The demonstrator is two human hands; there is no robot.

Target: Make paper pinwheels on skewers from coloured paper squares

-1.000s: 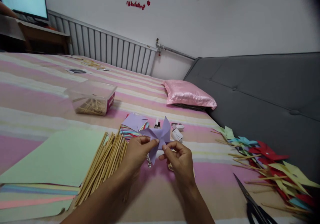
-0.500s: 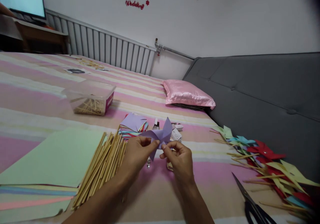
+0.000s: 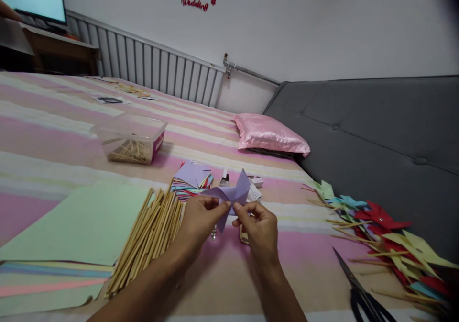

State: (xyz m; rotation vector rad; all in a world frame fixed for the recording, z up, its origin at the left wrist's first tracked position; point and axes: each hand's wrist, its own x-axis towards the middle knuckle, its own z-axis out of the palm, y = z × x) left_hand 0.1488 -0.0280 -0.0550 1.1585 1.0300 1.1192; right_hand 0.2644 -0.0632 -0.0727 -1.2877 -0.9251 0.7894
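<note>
A purple paper pinwheel is held up between my two hands, its blades folded in toward the centre. My left hand pinches it from the left, thumb near the middle. From the right, my right hand pinches it close to the centre with thumb and index finger. Below the pinwheel lie a few small shiny pieces, and a small tan box is partly hidden behind my right hand. Left of my left hand lies a bundle of thin wooden sticks. Behind the hands is a stack of cut paper squares, purple on top.
Green paper sheets lie at left. A clear plastic tub holds short sticks. Small white boxes stand behind the pinwheel. Scissors and several stick-mounted pinwheels lie at right, near the grey headboard. A pink pillow sits farther back.
Both hands keep their pinch on the purple pinwheel, with only a slight shift of the fingers at its centre. The whole view has moved a little.
</note>
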